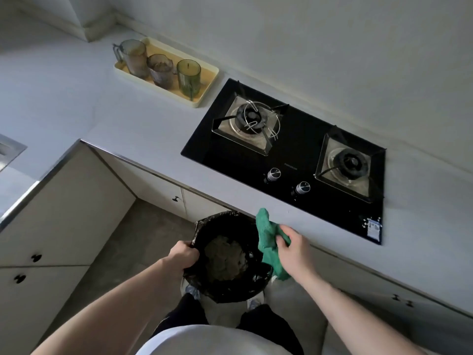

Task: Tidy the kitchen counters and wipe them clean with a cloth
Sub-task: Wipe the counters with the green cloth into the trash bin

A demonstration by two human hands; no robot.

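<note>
Right grip [294, 248] clutches the green cloth [267, 239], left grip [184, 254] holds the bin [227, 290] rim; crumbs shaken loosely could miss onto the floor.

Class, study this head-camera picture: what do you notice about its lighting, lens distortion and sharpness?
Head view: light is dim, soft and cool; no hard shadows. The wide lens bends the counter edge and stretches the forearms. The hob glass shows little glare. The right hand on the green cloth and the left hand on the bin look slightly soft.
</note>
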